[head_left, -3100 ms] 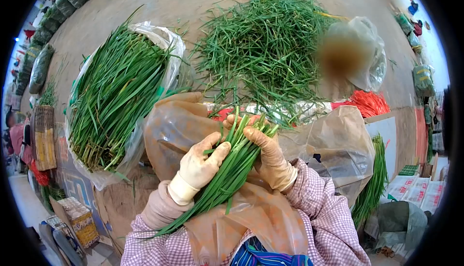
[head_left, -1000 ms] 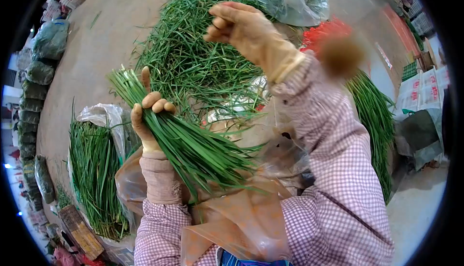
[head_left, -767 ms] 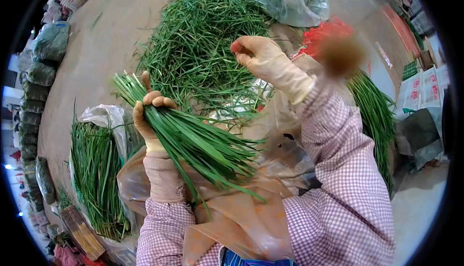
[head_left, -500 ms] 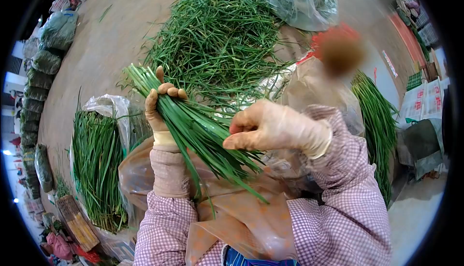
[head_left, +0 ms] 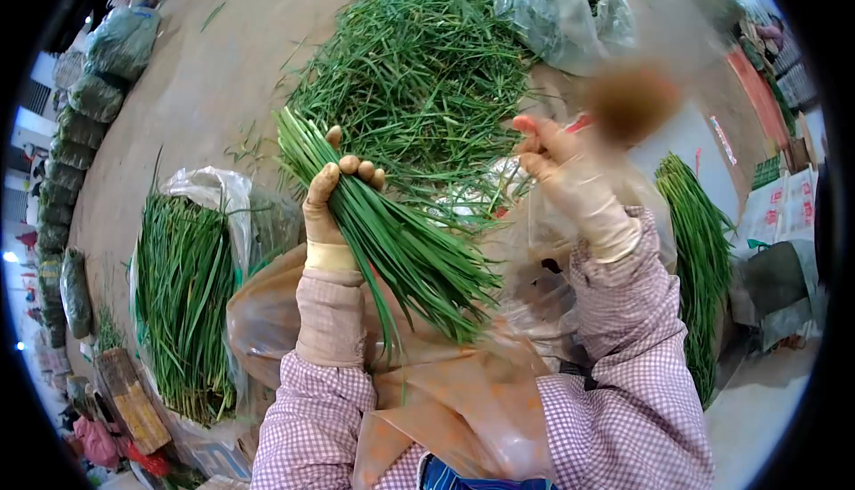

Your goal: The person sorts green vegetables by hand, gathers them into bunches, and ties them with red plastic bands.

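Leaf bunch (head_left: pixel 405 236) depending on left hand (head_left: pixel 321 205) alone. Left of grip, bagged greens (head_left: pixel 183 303) standing. Left hand clasping bunch near pale stem ends, leaves fanning rightward. Beyond grip, loose pile (head_left: pixel 419 71) spreading. Right hand (head_left: pixel 572 174) hovering apart from bunch, fingers half-curling; cannot tell whether pinching anything. Farther right, long greens (head_left: pixel 699 267) lying.

At six o'clock, the apron (head_left: pixel 463 410) was thin, translucent plastic, wrinkled and glossy. The checked sleeve (head_left: pixel 628 356) at four o'clock was matt woven cloth. The gloves (head_left: pixel 592 200) looked thin, smooth and rubbery. The clear bag (head_left: pixel 570 18) at one o'clock was shiny, crumpled plastic; the bunch (head_left: pixel 401 240) had smooth leaves with a slight sheen.
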Demonstrator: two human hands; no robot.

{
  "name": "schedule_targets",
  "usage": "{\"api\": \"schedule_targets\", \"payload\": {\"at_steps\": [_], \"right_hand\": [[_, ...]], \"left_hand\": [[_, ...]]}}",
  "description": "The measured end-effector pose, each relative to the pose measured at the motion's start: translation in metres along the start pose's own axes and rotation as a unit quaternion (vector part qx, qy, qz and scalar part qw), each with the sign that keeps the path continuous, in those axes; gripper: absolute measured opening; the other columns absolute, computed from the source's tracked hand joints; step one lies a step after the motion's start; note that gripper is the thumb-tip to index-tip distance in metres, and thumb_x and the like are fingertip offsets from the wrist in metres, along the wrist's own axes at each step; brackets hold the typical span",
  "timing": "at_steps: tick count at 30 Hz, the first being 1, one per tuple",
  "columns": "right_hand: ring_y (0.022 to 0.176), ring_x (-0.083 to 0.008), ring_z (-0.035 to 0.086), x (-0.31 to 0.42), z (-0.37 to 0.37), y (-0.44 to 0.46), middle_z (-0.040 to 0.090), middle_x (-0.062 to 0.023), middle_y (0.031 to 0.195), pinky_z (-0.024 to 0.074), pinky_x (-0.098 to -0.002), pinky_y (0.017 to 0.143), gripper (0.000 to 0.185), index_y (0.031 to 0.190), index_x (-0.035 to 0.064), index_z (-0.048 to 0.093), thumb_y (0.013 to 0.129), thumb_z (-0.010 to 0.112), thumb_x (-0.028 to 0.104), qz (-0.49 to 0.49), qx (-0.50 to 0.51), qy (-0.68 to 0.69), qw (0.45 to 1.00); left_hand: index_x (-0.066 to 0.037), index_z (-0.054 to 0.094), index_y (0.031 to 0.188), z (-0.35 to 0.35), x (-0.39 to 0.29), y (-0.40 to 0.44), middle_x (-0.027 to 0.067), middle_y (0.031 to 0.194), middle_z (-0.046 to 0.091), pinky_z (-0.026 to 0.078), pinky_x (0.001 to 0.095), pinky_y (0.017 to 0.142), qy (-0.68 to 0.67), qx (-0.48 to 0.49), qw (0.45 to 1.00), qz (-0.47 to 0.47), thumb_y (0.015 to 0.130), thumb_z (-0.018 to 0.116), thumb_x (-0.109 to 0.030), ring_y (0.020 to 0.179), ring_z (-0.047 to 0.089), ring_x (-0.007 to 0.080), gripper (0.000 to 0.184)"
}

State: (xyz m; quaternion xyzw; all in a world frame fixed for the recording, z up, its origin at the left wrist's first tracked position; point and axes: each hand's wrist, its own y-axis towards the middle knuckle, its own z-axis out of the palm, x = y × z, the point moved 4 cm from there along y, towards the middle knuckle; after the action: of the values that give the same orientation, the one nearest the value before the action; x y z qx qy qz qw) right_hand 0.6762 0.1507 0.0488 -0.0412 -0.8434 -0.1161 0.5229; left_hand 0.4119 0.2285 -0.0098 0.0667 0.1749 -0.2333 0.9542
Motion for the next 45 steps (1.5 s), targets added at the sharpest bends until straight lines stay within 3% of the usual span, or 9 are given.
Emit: {"api": "schedule_targets", "payload": {"at_steps": [1, 4, 9, 15, 19, 28, 32, 38, 45], "right_hand": [[0.083, -0.0249, 0.061, -0.003, -0.002, -0.003, 0.064, -0.0107, 0.096, 0.0493, -0.0374, 0.078, 0.034, 0.116, 0.0053, 0.058, 0.084, 0.063, 0.017, -0.161, -0.087, -0.347, 0.920], [0.112, -0.0319, 0.052, 0.054, 0.010, -0.029, 0.055, -0.0167, 0.124, 0.0399, -0.0420, 0.098, 0.057, 0.131, 0.0080, 0.048, 0.077, 0.067, 0.013, 0.074, -0.040, -0.142, 0.986], [0.124, -0.0338, 0.040, 0.071, 0.087, -0.043, 0.036, -0.0213, 0.135, 0.0311, -0.0512, 0.101, 0.125, 0.147, 0.0052, 0.003, 0.056, 0.077, 0.048, -0.083, 0.014, -0.365, 0.927], [0.103, -0.0341, 0.053, 0.058, 0.001, -0.051, 0.050, -0.0171, 0.117, 0.0418, -0.0438, 0.089, 0.117, 0.147, 0.0047, 0.002, 0.063, 0.078, 0.033, -0.181, -0.145, -0.160, 0.960], [0.102, -0.0253, 0.060, 0.041, -0.114, -0.085, 0.060, -0.0146, 0.112, 0.0454, -0.0333, 0.088, 0.081, 0.143, 0.0072, 0.026, 0.071, 0.064, 0.003, -0.071, -0.088, -0.086, 0.990], [0.111, -0.0216, 0.058, -0.007, -0.284, -0.158, 0.060, -0.0160, 0.119, 0.0420, -0.0301, 0.097, 0.069, 0.137, 0.0062, 0.037, 0.072, 0.058, 0.000, 0.126, -0.007, -0.111, 0.986], [0.115, -0.0303, 0.050, -0.108, -0.286, -0.167, 0.054, -0.0150, 0.120, 0.0367, -0.0387, 0.101, 0.078, 0.142, 0.0089, 0.031, 0.073, 0.068, 0.016, 0.257, 0.101, -0.518, 0.810], [0.126, -0.0332, 0.038, -0.102, -0.287, -0.180, 0.041, -0.0179, 0.135, 0.0272, -0.0444, 0.107, 0.094, 0.146, 0.0097, 0.021, 0.071, 0.072, 0.037, 0.311, 0.076, -0.458, 0.829], [0.141, -0.0352, 0.008, -0.084, -0.253, -0.182, 0.018, -0.0188, 0.150, 0.0107, -0.0531, 0.110, 0.104, 0.149, 0.0194, 0.013, 0.070, 0.069, 0.054, 0.126, -0.008, -0.512, 0.850]], "left_hand": [[-0.011, 0.041, 0.134, 0.003, 0.006, 0.002, 0.0050, 0.091, 0.061, 0.049, 0.0388, 0.087, 0.022, -0.008, 1.000, 0.016, 0.084, 0.064, -0.012, 0.089, 0.061, 0.0217, 0.054], [0.000, 0.064, 0.096, 0.032, 0.017, 0.003, 0.0098, 0.091, 0.063, 0.048, 0.0370, 0.086, 0.307, -0.185, 0.933, 0.026, 0.082, 0.066, -0.023, 0.089, 0.060, 0.0231, 0.027], [-0.003, 0.061, 0.109, 0.095, 0.039, 0.006, 0.0083, 0.099, 0.065, 0.048, 0.0344, 0.090, 0.249, -0.100, 0.963, 0.018, 0.089, 0.059, -0.017, 0.095, 0.061, 0.0182, 0.024], [-0.004, 0.057, 0.116, 0.168, 0.102, 0.025, 0.0073, 0.106, 0.064, 0.047, 0.0352, 0.092, 0.204, -0.036, 0.977, -0.043, 0.088, 0.060, -0.016, 0.101, 0.060, 0.0188, 0.030], [-0.006, 0.056, 0.116, 0.218, 0.182, 0.034, 0.0035, 0.105, 0.063, 0.045, 0.0303, 0.091, 0.151, 0.004, 0.967, -0.205, 0.089, 0.061, -0.018, 0.099, 0.058, 0.0145, 0.030], [-0.007, 0.050, 0.124, 0.207, 0.319, 0.095, 0.0081, 0.113, 0.059, 0.043, 0.0335, 0.089, 0.212, 0.055, 0.926, -0.306, 0.090, 0.060, -0.032, 0.100, 0.055, 0.0194, 0.044], [-0.009, 0.050, 0.128, 0.155, 0.347, 0.103, 0.0064, 0.119, 0.059, 0.040, 0.0299, 0.092, 0.474, 0.066, 0.829, -0.290, 0.088, 0.061, -0.037, 0.107, 0.054, 0.0158, 0.050], [0.003, 0.046, 0.130, 0.140, 0.359, 0.118, 0.0165, 0.129, 0.052, 0.039, 0.0311, 0.097, 0.549, 0.166, 0.799, -0.184, 0.090, 0.057, -0.034, 0.118, 0.051, 0.0235, 0.056], [0.003, 0.044, 0.132, 0.147, 0.393, 0.127, 0.0185, 0.135, 0.047, 0.033, 0.0311, 0.104, 0.519, 0.234, 0.802, -0.181, 0.095, 0.043, -0.047, 0.126, 0.044, 0.0261, 0.062]]}}
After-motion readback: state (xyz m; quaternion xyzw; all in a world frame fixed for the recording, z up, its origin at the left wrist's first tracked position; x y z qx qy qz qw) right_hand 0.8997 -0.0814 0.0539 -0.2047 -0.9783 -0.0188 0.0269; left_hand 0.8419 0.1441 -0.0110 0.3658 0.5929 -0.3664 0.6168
